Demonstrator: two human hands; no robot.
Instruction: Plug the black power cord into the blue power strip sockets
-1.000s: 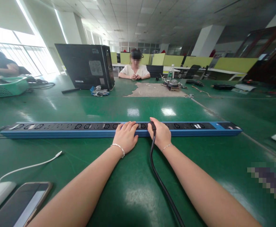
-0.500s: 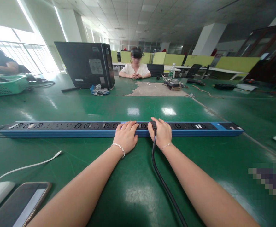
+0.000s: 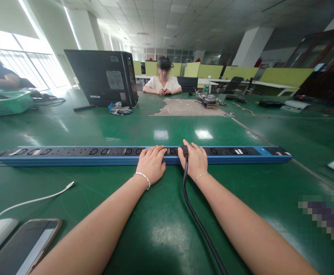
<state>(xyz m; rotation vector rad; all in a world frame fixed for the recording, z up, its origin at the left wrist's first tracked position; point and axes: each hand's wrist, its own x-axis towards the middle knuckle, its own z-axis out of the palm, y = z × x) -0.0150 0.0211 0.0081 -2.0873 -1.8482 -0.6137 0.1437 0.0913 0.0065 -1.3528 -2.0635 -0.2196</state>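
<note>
A long blue power strip (image 3: pixel 69 162) with a row of black sockets lies across the green table. My left hand (image 3: pixel 152 165) grips it near the middle, fingers over the top and thumb down the front side. Just to the right, my right hand (image 3: pixel 196 161) is closed around a black power plug (image 3: pixel 185 150) at the strip's socket face. How deep the plug sits in a socket is hidden. From it a thick black cord (image 3: pixel 197 217) runs toward me between my forearms.
A phone (image 3: pixel 20 246) and a white cable (image 3: pixel 37 199) lie at the near left. Beyond the strip stand a black computer case (image 3: pixel 98 78), gloves (image 3: pixel 119 109) and a green basket (image 3: pixel 6 104). Across the table sits a person (image 3: pixel 163 82); another is at the far left.
Both hands keep their hold on the strip and the plug. The view has shifted very slightly; nothing else has visibly moved.
</note>
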